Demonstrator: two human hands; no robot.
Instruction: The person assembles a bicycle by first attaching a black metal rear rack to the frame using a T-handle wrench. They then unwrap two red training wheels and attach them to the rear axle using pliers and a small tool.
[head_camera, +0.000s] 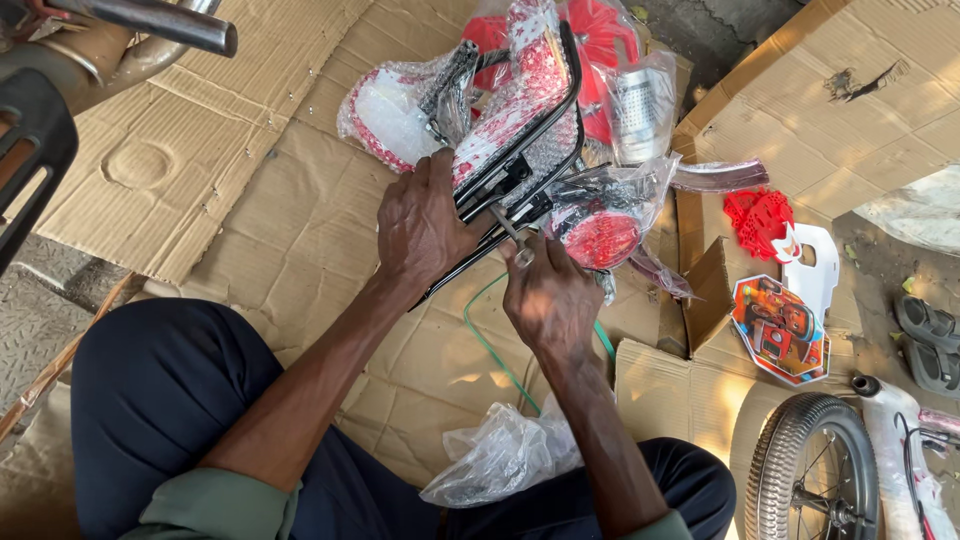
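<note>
Hands on a wrapped bicycle frame

Bubble wrap and clear plastic cover the red and white bicycle frame (520, 110), with black metal rods (530, 150) running along it. It lies on flattened cardboard (290, 230) spread over the ground, a small wheel (812, 465) and a crumpled plastic bag (500, 455) close by. My left hand (425, 225) is clasped around the black rods at the frame's near end. My right hand (550, 300) pinches a small metal wrench (512, 235) just beside them, touching the frame.
</note>
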